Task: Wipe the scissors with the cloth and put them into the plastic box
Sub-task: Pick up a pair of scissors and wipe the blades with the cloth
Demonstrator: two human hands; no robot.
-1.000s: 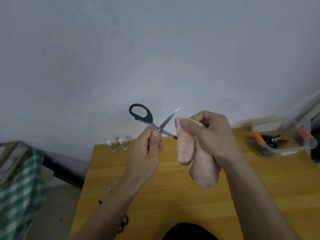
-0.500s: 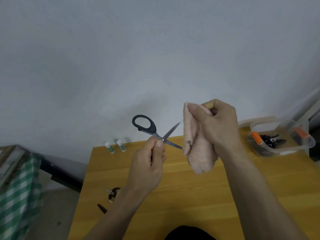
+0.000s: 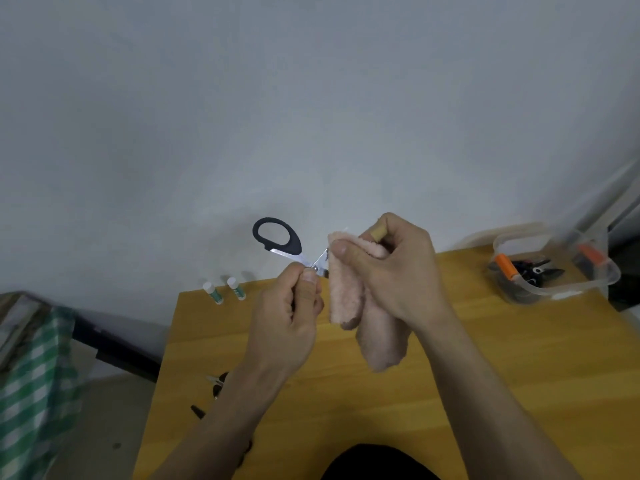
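Above the table, the left hand pinches the scissors at the pivot, black loop up. The right hand grips the cloth, folded over a blade. The box stands at the table's far right corner.

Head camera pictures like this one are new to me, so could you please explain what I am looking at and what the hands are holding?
The camera sits on a person's head and looks down at their own two bare hands; there is no machine. The left hand grips black-handled scissors, blades apart. The right hand holds a pink cloth pressed round one blade. Below is a wooden table. At its far right stands a clear plastic box already holding tools. Two small glue sticks lie at the far left.
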